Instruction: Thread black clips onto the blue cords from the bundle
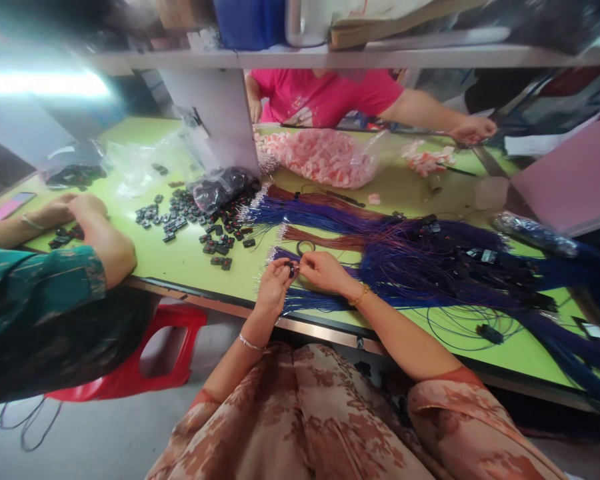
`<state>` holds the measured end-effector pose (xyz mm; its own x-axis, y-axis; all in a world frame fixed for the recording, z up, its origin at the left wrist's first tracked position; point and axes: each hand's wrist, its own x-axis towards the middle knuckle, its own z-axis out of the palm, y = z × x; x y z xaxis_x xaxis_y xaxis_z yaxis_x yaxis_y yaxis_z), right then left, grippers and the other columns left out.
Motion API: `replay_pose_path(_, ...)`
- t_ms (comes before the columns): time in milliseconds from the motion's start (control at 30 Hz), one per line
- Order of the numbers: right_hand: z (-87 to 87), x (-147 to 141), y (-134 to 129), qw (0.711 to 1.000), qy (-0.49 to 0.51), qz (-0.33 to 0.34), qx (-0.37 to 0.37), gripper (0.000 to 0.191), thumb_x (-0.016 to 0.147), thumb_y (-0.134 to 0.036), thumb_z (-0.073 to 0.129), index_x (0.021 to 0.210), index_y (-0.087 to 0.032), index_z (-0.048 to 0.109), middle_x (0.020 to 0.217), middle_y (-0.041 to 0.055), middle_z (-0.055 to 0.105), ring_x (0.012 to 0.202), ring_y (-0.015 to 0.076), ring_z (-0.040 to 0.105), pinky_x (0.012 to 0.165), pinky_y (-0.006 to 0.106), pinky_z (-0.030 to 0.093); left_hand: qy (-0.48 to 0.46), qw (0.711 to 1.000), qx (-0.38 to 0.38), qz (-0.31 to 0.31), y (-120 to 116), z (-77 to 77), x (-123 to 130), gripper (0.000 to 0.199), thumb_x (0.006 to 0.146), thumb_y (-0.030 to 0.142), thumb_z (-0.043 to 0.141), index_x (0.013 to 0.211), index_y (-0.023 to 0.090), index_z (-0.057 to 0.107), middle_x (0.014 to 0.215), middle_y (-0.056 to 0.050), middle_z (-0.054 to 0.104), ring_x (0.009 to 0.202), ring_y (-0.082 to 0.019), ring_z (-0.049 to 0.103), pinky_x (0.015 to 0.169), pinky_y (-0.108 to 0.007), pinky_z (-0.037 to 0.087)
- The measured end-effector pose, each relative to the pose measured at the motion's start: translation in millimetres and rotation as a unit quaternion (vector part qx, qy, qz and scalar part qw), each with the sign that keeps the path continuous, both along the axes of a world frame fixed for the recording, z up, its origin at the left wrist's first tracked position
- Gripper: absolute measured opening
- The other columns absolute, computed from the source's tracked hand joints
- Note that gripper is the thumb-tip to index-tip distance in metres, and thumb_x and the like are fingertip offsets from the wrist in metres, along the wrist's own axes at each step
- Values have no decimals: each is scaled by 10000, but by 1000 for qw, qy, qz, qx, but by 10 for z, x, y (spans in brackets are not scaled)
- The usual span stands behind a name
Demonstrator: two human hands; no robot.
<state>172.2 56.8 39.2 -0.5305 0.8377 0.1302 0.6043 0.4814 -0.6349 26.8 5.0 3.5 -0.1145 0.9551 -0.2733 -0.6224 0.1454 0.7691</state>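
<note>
Near the table's front edge my left hand [275, 285] holds a small black connector [291, 269] between thumb and fingers. My right hand [324, 271] meets it from the right, its fingers pinched at the connector's side on a thin wire end, too small to make out clearly. Bundles of blue and purple wires [385, 257] run under and behind my hands toward the right. A brown wire bundle [325, 238] lies just beyond them, beside a black ring [305, 247]. Loose black connectors [220, 243] are heaped to the left of my hands.
A co-worker's arms [97, 227] rest on the table at left, above a red stool [175, 347]. Across the table sits a person in a pink shirt [325, 100], behind a bag of pink pieces [325, 157]. A shelf [300, 59] spans overhead.
</note>
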Motion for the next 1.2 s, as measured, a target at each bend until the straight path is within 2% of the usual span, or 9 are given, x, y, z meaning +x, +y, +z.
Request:
replay_pose_path(133,-21,-1,2,1000,9,22,-2,206,831,-257,479,658,-170,551,591,-8,539,541,103,420,533,229,235,34,999,-1,1,-23,-4,50,370,602,245,796,904,179,593,833,-13,668,776,-107,621,853,-304,476)
replay_pose_path(333,15,27,-33,997,-17,52,59,142,835,-229,497,766,-165,603,715,27,610,627,122,475,595,230,282,18,1000,-23,0,-34,-8,42,397,564,269,813,881,172,594,782,-2,656,746,-112,618,838,-331,489)
replay_pose_path(567,-34,-21,-60,996,-54,17,64,112,810,-212,511,759,-172,602,699,28,614,621,134,483,583,238,277,39,999,-36,1,-25,-15,40,382,572,265,811,877,179,599,755,4,645,714,-110,608,808,-332,490)
replay_pose_path(867,43,68,-57,998,32,51,-29,128,805,-262,538,751,-162,596,678,-8,608,598,95,492,557,204,295,4,999,-33,0,-21,-3,14,323,596,219,790,858,166,608,778,-2,641,739,-117,613,866,-374,487)
replay_pose_path(1100,-92,11,-11,996,62,38,-55,132,752,-231,538,651,-151,565,596,-33,543,544,78,436,526,198,282,26,999,-33,6,-35,-4,46,370,562,245,813,861,176,605,766,7,646,734,-105,608,842,-338,484)
replay_pose_path(1200,-95,9,-25,997,48,33,-51,156,768,-234,520,637,-155,551,576,-36,523,533,77,418,524,201,280,37,999,-36,9,-39,-11,60,373,558,244,814,861,178,606,765,6,647,726,-104,607,822,-321,479)
